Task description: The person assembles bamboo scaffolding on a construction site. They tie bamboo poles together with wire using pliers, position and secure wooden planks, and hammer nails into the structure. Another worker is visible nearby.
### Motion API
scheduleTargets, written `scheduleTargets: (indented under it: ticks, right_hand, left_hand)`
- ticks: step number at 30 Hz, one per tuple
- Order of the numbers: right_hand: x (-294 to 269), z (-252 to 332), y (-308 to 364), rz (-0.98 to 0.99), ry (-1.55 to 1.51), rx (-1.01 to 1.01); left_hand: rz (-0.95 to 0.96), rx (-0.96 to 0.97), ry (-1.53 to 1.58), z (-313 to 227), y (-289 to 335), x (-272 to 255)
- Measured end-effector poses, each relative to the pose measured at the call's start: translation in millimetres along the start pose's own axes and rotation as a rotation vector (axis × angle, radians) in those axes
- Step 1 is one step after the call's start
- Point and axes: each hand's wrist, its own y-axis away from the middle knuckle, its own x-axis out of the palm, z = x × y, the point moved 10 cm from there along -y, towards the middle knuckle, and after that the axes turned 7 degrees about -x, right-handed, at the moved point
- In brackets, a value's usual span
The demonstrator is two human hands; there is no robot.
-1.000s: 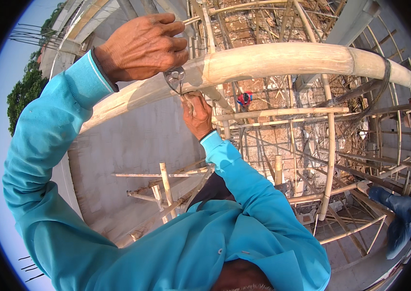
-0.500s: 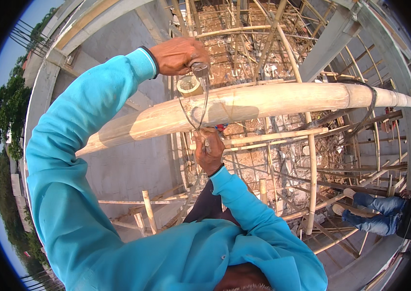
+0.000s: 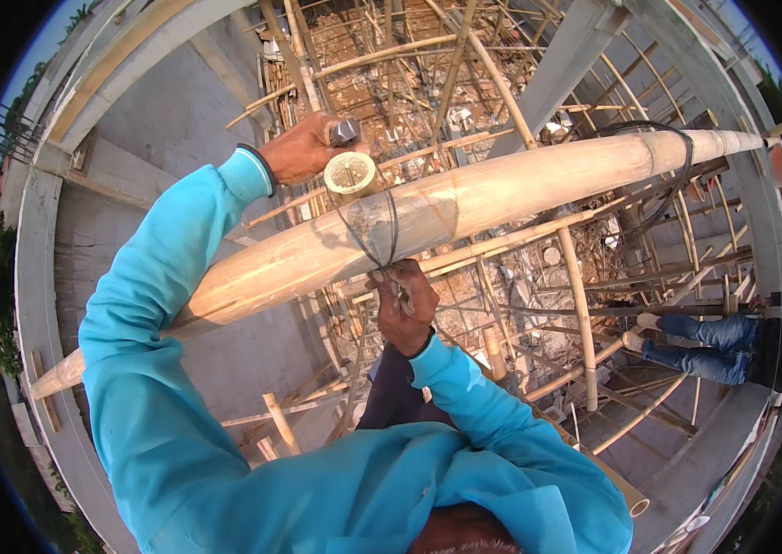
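A thick pale bamboo pole point(image 3: 520, 196) runs across in front of me. Against its far side stands the round cut end of an upright bamboo point(image 3: 350, 174). A thin dark tie loop point(image 3: 395, 226) goes round both where they cross. Beyond the cut end, my left hand point(image 3: 299, 150) is closed round a tool with a blunt grey metal end point(image 3: 345, 132); the rest of it is hidden. On the pole's near side, my right hand point(image 3: 407, 305) is closed, its fingertips pinching the bottom of the loop.
Bamboo scaffolding point(image 3: 580, 314) and rubble-strewn ground lie far below. Dark cord point(image 3: 682, 162) is wrapped round the pole farther right. Concrete beams point(image 3: 36, 277) frame both sides. At the right, another person in blue jeans point(image 3: 700, 346) is on the scaffold.
My left hand with the tool has shifted left, from above the loop to beside the upright bamboo's cut end. My right hand stays at the loop's bottom. The whole view has turned slightly.
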Motion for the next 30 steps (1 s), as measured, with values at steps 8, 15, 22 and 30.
scheduleTargets:
  ticks: [8,15,22,30]
  right_hand:
    - [-3,9,-4,-0.012,0.023,0.051]
    - [-6,5,-4,-0.080,0.003,0.184]
    - [-18,19,0,-0.122,0.137,0.288]
    - [46,4,48,0.066,-0.462,1.039]
  left_hand:
    - [-0.065,-0.143,0.420,61,21,2]
    - [0.180,-0.267,0.406,72,62,32]
    - [0.244,-0.479,0.460,103,59,45]
    - [0.338,-0.494,0.442,114,68,63]
